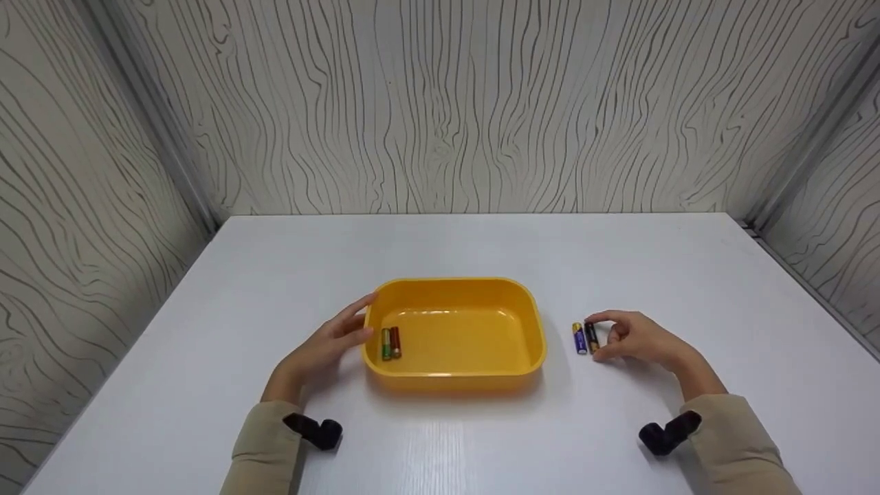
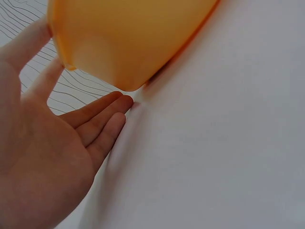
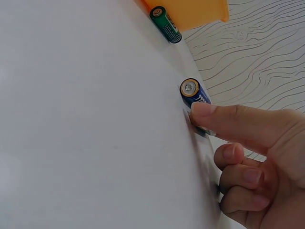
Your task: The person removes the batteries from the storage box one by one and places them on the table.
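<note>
My left hand is at the left end of a yellow plastic box, thumb and forefinger straight against its rim. In the left wrist view the other fingers are extended below the box wall. Inside the box, by its left wall, lie a green battery and a red battery. Right of the box, my right hand pinches a black-and-copper battery by its two ends, other fingers curled. Beside it on the table lies a blue-and-yellow battery.
The right wrist view shows a green battery on the table close to the box. A white table meets wood-grain panels at the back and sides. A black wrist camera is strapped to each sleeve.
</note>
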